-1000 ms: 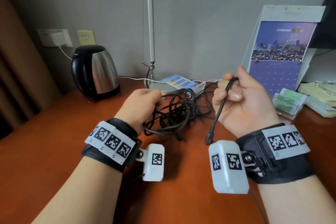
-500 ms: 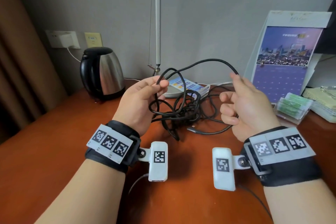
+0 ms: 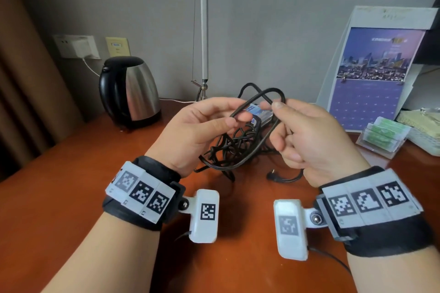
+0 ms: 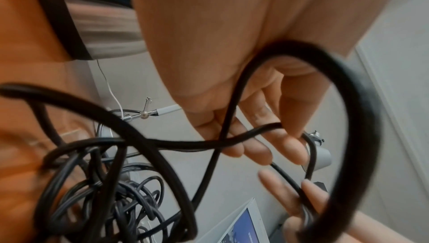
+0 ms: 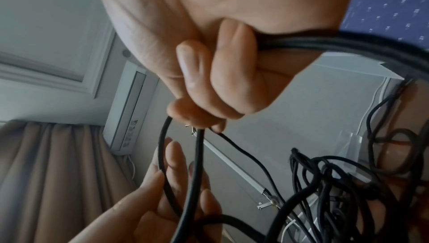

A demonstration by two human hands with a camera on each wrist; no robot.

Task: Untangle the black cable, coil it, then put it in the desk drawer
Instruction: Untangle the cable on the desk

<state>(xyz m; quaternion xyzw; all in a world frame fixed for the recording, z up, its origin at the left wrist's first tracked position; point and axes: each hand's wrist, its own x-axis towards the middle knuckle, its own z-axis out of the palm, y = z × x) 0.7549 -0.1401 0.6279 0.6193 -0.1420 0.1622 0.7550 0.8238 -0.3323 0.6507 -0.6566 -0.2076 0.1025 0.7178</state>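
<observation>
Head view, both hands, left hand and right hand, pinching loops of thin black cable, tangled knot hanging beneath

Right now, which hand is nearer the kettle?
Left. The left hand is just right of the kettle; the right hand lies farther right, beyond the black cable.

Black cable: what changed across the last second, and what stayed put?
The hands rose and closed together: the right hand, which gripped the plug end, now pinches a loop beside the left hand. The black cable plug dropped onto the desk. The tangle and kettle stayed put.
</observation>
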